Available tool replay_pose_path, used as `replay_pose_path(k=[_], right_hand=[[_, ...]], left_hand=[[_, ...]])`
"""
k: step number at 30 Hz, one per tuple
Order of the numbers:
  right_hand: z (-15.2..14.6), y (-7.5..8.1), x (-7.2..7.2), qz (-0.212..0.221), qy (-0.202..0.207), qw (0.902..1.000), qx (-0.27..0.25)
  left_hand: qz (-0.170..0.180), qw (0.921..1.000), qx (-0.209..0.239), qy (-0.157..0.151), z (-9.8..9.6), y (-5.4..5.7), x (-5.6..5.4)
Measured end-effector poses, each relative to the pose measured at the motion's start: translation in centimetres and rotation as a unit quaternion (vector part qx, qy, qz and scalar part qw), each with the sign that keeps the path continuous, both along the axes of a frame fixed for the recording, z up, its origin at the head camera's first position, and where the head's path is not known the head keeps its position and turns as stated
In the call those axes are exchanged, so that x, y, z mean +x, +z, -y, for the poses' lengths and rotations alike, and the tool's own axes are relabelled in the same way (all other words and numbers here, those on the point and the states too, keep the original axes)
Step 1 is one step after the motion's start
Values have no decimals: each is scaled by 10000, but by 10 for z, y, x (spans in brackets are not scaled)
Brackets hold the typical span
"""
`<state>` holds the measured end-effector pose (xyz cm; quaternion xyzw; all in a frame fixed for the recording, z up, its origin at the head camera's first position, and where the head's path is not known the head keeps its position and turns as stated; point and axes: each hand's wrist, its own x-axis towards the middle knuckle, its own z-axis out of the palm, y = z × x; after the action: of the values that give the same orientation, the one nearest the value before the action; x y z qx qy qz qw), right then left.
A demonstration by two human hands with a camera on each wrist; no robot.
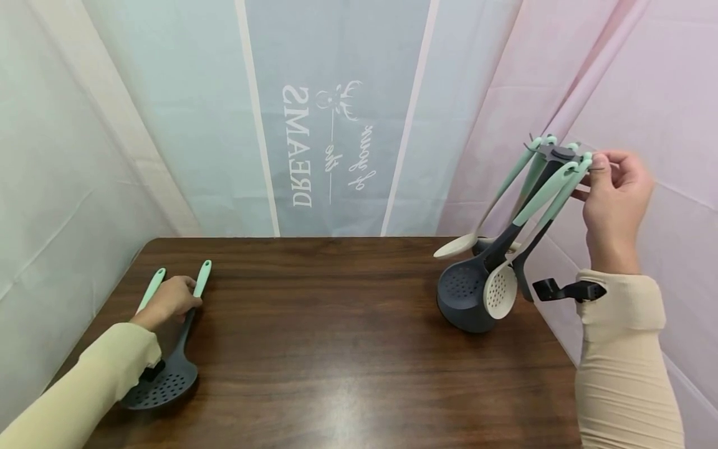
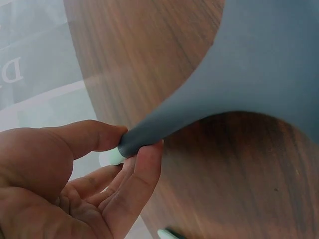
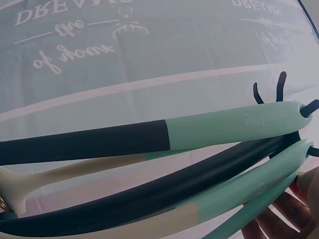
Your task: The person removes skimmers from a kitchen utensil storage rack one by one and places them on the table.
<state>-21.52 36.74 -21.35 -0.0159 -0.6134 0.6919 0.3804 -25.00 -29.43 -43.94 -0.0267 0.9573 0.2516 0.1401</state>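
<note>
My left hand [image 1: 171,299] pinches the neck of a grey skimmer [image 1: 162,383] with a mint handle. Thumb and fingers meet just below its handle in the left wrist view, the head reaching to the right. A second mint handle [image 1: 150,290] lies beside that hand, its lower part hidden. At the far right, several mint-handled utensils hang from a dark utensil stand [image 1: 561,154]. My right hand [image 1: 619,193] pinches the end of the outermost handle [image 3: 239,214], seemingly that of a dark-headed utensil [image 1: 521,274]. Part of this grip is hidden behind the handles.
On the stand also hang a white slotted spoon [image 1: 501,293], a white spoon [image 1: 455,246] and a dark perforated skimmer [image 1: 462,282]. The brown wooden table [image 1: 325,337] stretches between the hands. A printed curtain [image 1: 342,37] hangs behind its back edge.
</note>
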Motion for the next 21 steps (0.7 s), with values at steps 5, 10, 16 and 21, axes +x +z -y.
replay_pose_path(k=[5, 10, 16, 21], right_hand=[[2, 1, -1, 12, 29, 10000, 63], [2, 1, -1, 42, -47, 9999, 114], [2, 1, 0, 5, -66, 9999, 98], [1, 0, 1, 9, -91, 9998, 150]], left_hand=[[-81, 9999, 27, 78, 1, -5, 1], [-115, 9998, 19, 156, 1, -6, 0], [-44, 9997, 45, 238, 0, -8, -4], [-19, 9996, 68, 280, 1, -10, -5]])
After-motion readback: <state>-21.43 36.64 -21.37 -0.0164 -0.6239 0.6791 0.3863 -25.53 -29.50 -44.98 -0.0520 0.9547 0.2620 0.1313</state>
